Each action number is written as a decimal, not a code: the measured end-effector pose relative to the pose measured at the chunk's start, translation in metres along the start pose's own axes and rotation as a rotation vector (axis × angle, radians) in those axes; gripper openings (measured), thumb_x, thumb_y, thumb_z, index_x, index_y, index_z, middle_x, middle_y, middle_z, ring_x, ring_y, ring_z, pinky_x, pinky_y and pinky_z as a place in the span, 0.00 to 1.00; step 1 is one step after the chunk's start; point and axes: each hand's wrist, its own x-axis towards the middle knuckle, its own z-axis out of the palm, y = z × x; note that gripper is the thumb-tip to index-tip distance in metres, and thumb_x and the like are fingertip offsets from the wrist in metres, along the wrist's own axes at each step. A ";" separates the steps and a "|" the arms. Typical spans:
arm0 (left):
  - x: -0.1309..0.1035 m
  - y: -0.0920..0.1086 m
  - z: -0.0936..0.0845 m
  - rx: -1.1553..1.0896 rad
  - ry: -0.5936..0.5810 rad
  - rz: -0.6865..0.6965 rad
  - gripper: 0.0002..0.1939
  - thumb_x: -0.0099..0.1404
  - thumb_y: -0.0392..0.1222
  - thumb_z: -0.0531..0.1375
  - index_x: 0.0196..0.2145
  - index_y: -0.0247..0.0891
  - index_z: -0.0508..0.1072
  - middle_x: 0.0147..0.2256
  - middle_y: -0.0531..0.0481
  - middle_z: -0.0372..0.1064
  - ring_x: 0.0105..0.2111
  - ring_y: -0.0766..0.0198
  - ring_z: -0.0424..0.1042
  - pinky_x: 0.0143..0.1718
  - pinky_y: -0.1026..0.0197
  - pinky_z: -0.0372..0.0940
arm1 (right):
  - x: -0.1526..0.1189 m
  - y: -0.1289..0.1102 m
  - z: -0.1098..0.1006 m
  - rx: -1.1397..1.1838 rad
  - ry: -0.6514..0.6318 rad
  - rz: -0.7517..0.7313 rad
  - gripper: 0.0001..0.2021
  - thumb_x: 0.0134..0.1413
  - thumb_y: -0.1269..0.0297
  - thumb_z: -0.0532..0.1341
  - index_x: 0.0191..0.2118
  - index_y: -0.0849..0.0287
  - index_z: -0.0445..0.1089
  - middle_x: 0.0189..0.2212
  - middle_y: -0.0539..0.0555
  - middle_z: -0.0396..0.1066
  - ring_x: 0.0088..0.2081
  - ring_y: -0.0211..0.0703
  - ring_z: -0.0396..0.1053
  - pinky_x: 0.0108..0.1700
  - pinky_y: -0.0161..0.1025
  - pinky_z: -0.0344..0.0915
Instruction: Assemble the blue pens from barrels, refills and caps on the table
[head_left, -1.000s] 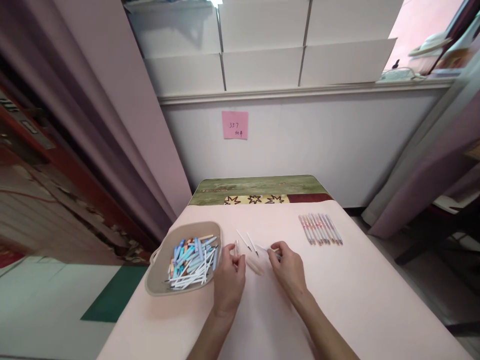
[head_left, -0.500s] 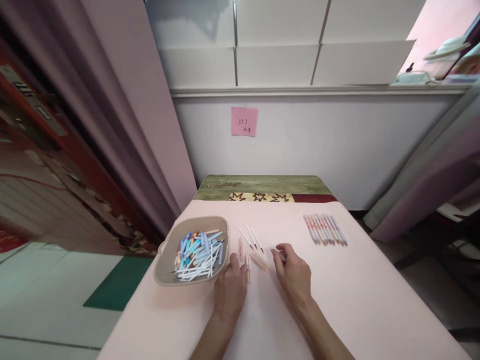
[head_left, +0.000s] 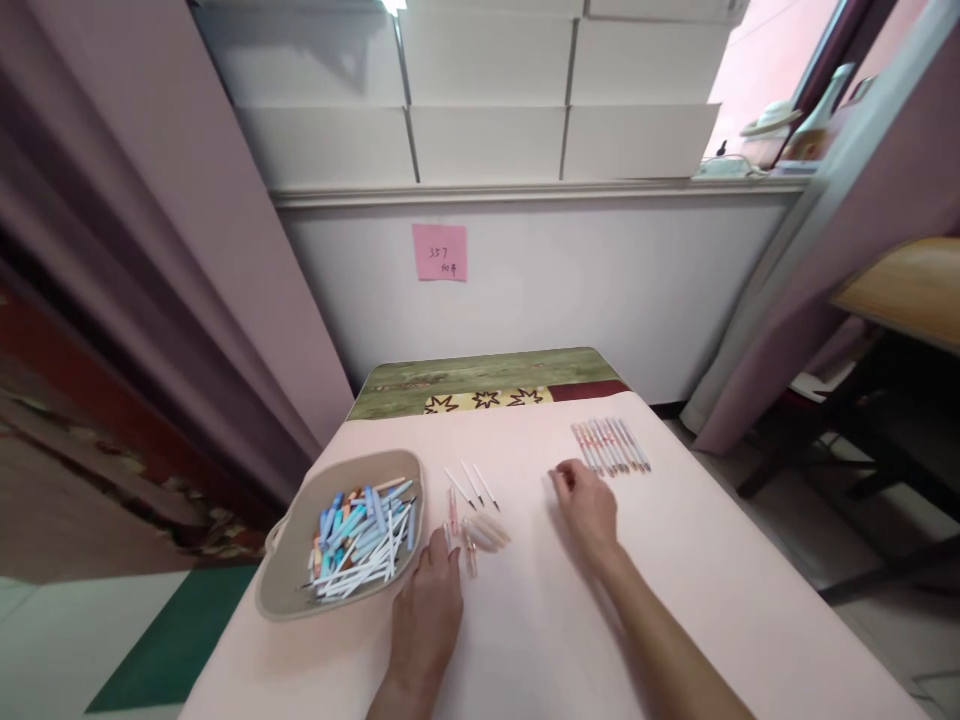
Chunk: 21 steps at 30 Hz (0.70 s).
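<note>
My left hand (head_left: 429,598) rests on the table beside the basket, fingers stretched forward at a small clear pen piece (head_left: 448,536). Just past its fingertips lie a pinkish pen piece (head_left: 453,511) and another slim pen piece (head_left: 471,556). Pale, blurred pen barrels (head_left: 487,532) are right of them. Three white pen refills (head_left: 471,484) with dark tips lie fanned out behind. My right hand (head_left: 589,507) is closed in a pinch, left of and in front of a row of pens (head_left: 611,447); whatever its fingers hold is mostly hidden.
A beige basket (head_left: 271,590) on the left holds blue and orange pen parts and several white refills. The pink-covered table (head_left: 525,640) ends at a green patterned strip (head_left: 472,372) near the wall. A purple curtain (head_left: 247,250) hangs at left; a wooden-topped piece of furniture (head_left: 911,290) stands at right.
The view has turned to the right. My right hand has moved away from the loose pen parts toward the row of pens. My left hand stays near the basket.
</note>
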 end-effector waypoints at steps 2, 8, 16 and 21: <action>0.000 0.005 0.001 0.002 0.010 0.022 0.16 0.71 0.39 0.46 0.51 0.34 0.64 0.41 0.40 0.75 0.36 0.55 0.76 0.31 0.60 0.65 | 0.025 0.024 -0.015 -0.243 -0.019 0.100 0.11 0.61 0.59 0.53 0.40 0.56 0.71 0.37 0.56 0.76 0.38 0.45 0.72 0.35 0.36 0.59; 0.002 0.023 -0.007 -0.048 0.046 0.050 0.16 0.69 0.40 0.47 0.50 0.37 0.68 0.46 0.39 0.74 0.36 0.55 0.76 0.29 0.60 0.64 | 0.061 0.047 -0.021 -0.343 -0.092 0.178 0.11 0.53 0.65 0.60 0.38 0.66 0.74 0.35 0.67 0.76 0.39 0.55 0.74 0.36 0.41 0.61; 0.025 0.035 -0.024 -0.946 -0.013 -0.244 0.13 0.60 0.49 0.60 0.39 0.39 0.72 0.31 0.47 0.73 0.26 0.61 0.71 0.26 0.61 0.62 | 0.038 0.023 -0.028 -0.233 -0.112 0.109 0.11 0.53 0.62 0.58 0.35 0.63 0.75 0.32 0.66 0.77 0.38 0.56 0.75 0.37 0.43 0.63; 0.053 0.054 -0.018 -1.768 -0.213 -0.506 0.23 0.51 0.48 0.68 0.43 0.35 0.71 0.40 0.41 0.74 0.22 0.72 0.67 0.18 0.69 0.55 | -0.016 -0.023 -0.006 0.797 -0.545 0.046 0.14 0.51 0.51 0.60 0.29 0.59 0.67 0.22 0.53 0.74 0.23 0.42 0.71 0.26 0.35 0.64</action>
